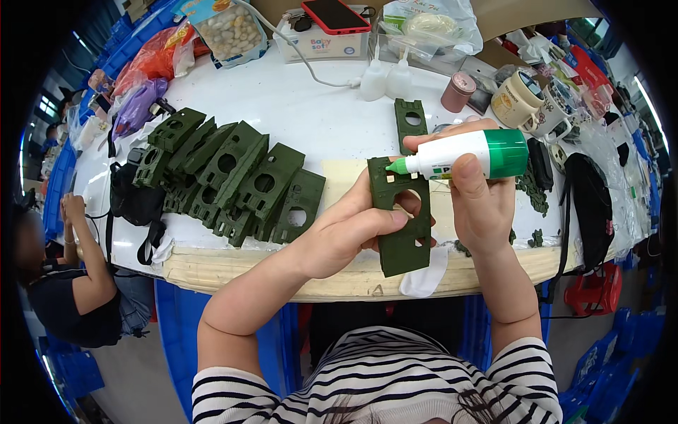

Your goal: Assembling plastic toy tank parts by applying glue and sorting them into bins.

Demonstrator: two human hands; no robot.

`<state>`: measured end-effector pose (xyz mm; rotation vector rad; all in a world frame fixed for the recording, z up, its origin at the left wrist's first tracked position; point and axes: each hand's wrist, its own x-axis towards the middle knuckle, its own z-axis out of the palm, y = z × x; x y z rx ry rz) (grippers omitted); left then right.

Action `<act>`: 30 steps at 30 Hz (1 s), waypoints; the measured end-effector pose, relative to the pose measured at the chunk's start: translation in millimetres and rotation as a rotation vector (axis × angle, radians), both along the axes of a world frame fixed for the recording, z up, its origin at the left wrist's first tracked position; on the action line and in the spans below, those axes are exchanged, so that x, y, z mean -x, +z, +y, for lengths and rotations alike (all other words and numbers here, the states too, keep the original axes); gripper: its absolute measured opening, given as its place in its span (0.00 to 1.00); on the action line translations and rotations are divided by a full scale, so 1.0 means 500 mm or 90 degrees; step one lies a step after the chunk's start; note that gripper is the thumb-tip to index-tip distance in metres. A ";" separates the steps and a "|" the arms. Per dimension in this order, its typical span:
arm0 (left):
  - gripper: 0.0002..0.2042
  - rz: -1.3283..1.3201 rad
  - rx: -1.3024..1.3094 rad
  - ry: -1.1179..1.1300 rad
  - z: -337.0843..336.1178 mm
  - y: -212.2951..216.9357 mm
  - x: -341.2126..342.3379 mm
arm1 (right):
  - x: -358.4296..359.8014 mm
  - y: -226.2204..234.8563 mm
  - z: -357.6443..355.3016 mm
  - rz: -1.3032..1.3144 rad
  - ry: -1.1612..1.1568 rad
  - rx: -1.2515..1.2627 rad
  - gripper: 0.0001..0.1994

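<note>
My left hand [335,237] grips a dark green plastic model-tank hull part [402,254], thumb by its large round hole. The part is tilted up over the table's front edge. In my right hand [484,205] a white glue bottle [459,157] with a green base lies nearly sideways. Its green nozzle points left and meets, or almost meets, the part's upper end, close to small square openings. Behind the bottle lies another green part [409,119] with a round hole. Many similar hull parts [272,185] lean in overlapping rows left of my hands.
Small green pieces [533,194] lie scattered on the right, near a black bag [592,205]. Mugs [518,99], a pink tin [458,92] and two white squeeze bottles [398,74] stand behind. A red phone [336,14] rests on a box. A person [78,283] sits far left.
</note>
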<state>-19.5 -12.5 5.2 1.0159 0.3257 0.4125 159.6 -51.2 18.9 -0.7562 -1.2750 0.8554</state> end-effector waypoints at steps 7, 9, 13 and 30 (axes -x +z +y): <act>0.29 0.013 0.004 0.043 -0.007 0.006 -0.003 | -0.003 -0.004 0.001 -0.012 -0.002 -0.006 0.20; 0.29 0.020 0.011 0.039 -0.005 0.004 -0.002 | -0.001 0.000 0.001 -0.018 -0.002 -0.005 0.20; 0.29 0.000 -0.012 0.047 -0.007 0.002 -0.003 | 0.000 -0.004 0.004 0.081 0.026 -0.036 0.13; 0.19 0.246 -0.521 0.537 0.094 0.052 0.154 | -0.059 -0.002 0.006 0.205 -0.097 -0.069 0.18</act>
